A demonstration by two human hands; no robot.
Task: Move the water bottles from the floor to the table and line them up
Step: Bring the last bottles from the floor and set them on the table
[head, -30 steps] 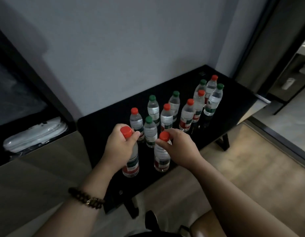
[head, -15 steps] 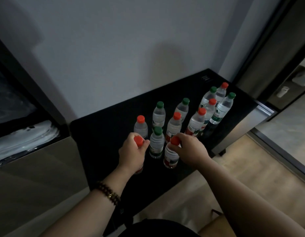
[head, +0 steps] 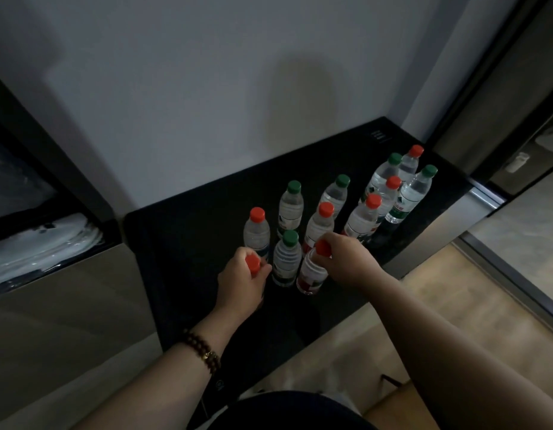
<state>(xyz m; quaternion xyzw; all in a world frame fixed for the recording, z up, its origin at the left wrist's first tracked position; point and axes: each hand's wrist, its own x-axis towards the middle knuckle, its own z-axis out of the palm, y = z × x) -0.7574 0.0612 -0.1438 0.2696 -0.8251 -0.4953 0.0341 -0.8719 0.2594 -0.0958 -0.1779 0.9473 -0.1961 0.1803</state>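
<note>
left grip [head: 242,280] wraps red-capped bottle [head: 253,264], body hidden under hand | right grip [head: 349,259] pinches cap of second bottle [head: 310,274], upright on table [head: 182,243] | green-capped bottle [head: 286,262] between them | other bottles [head: 360,221] crowd just behind

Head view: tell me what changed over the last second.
The left hand and right hand carried the left bottle and right bottle from the front edge of the table further in, either side of the green-capped bottle. Both still grip at the red caps. The other bottles stayed put.
</note>
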